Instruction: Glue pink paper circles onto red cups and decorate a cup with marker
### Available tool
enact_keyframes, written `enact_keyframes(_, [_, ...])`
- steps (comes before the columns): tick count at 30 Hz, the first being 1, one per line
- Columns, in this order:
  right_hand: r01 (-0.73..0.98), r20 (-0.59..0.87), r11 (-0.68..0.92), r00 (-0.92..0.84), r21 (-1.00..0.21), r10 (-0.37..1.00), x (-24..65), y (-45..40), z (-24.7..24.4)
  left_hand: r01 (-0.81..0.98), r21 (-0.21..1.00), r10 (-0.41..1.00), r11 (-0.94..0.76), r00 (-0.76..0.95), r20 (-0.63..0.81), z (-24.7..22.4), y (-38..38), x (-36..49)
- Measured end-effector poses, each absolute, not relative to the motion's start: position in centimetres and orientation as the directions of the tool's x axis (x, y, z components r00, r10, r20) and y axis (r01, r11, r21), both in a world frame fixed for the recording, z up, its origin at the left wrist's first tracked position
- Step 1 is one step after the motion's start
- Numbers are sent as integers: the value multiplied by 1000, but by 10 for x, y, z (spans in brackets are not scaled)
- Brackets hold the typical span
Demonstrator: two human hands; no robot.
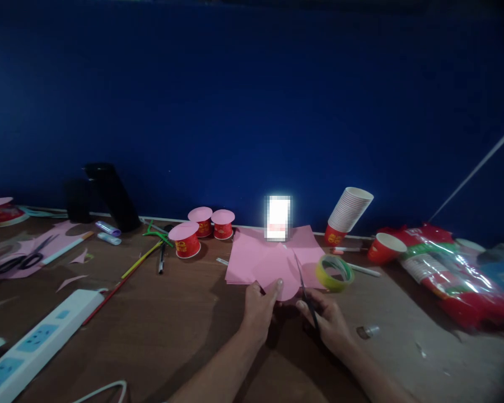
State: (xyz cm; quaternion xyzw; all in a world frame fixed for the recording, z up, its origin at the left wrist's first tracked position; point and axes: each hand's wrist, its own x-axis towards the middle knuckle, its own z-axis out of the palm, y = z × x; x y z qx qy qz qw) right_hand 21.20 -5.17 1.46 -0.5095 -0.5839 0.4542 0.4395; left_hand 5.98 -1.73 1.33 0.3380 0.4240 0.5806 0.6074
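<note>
Pink paper (286, 282), cut to a rounded edge at its near side, is pinched in my left fingers (278, 286), the thumb lying on top of it. My right fingers (306, 309) are closed around the dark scissors (312, 308), whose blades point away from me along the right side of the paper. I can't tell how far apart the blades stand.

Under and behind the piece I hold, a stack of pink sheets (242, 258) lies on the counter (185, 324). A bright, blurred-out rectangle (278, 218) stands at the far edge of the stack, and a roll of yellow-green tape (335, 273) sits by its right corner. Beyond the tape, a tall pile of nested paper cups (349, 211) leans to the right, with a single red cup (384, 249) tilted farther right, beside clear-wrapped cups (443, 274).

To the left of the stack, three short red cups (187, 246) wear round pink discs (184, 231) on top. Farther left lie green strips (158, 233), a black-and-white pen (162, 261) and a yellow stick (141, 259). A second pair of scissors (20, 262) rests on cut pink scrap (61, 238), and a white power strip (42, 336) lies nearer me.
</note>
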Motion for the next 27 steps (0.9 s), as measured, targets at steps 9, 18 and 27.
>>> enact_keyframes(9, [213,43,63,-97,-975,994,211,-52,16,-425,899,991,106,-24,-128,15,-18,59])
enact_keyframes(18, [235,59,79,-90,-969,994,212,-52,17,-429,896,987,117,-49,-152,13,-16,59])
enact_keyframes(27, [241,54,73,-87,-968,995,212,-52,16,-456,884,990,100,-40,-132,12,-16,60])
